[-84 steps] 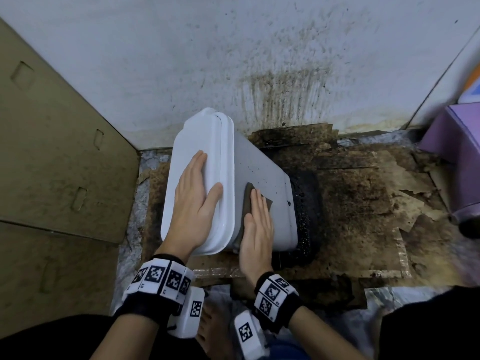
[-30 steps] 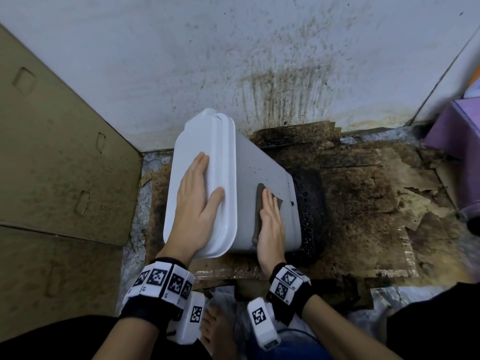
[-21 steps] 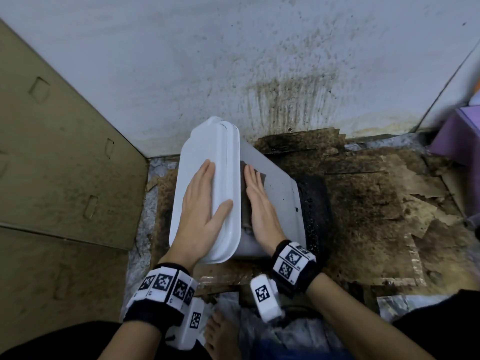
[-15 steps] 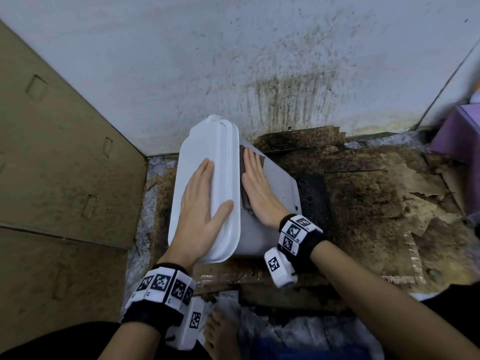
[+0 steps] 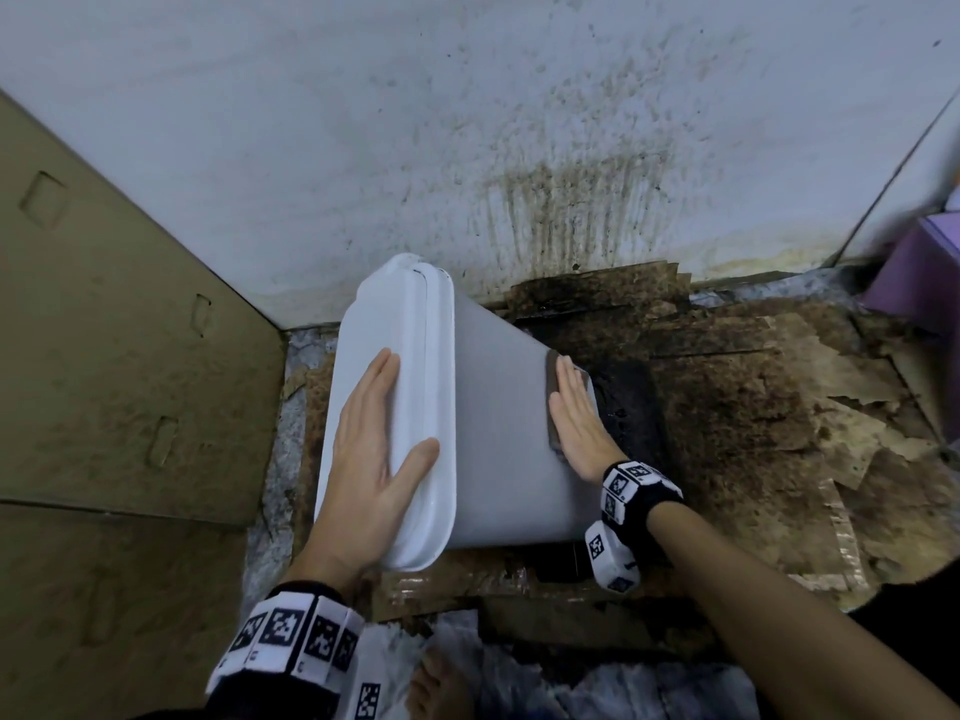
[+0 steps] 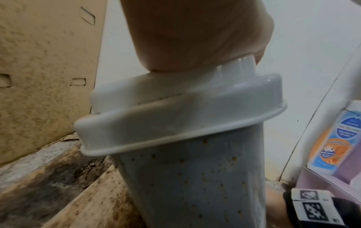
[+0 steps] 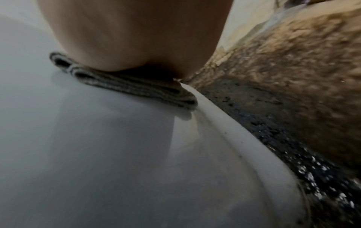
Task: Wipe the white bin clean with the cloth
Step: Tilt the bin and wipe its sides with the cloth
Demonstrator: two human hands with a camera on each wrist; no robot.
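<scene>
The white bin (image 5: 498,439) stands tilted on stained cardboard, its lid to the left. My left hand (image 5: 374,444) lies flat on the lid (image 5: 410,356) with straight fingers and the thumb spread. My right hand (image 5: 576,418) presses flat on a folded grey-brown cloth (image 5: 551,402) against the bin's side, near its bottom edge. From the right wrist, the cloth (image 7: 136,88) shows as folded layers under my palm beside the bin's rim (image 7: 234,135). The left wrist view shows brown specks on another side of the bin (image 6: 195,177).
A stained wall (image 5: 519,148) rises behind the bin. Cardboard panels (image 5: 104,356) close off the left. Dirty, torn cardboard (image 5: 753,407) covers the floor to the right, with a black gritty patch (image 5: 634,407) beside the bin. A purple box (image 5: 924,272) sits far right. My bare foot (image 5: 441,688) is below.
My right hand has slid the cloth across the bin's side, from beside the lid rightward to the bottom edge. The left hand has stayed flat on the lid.
</scene>
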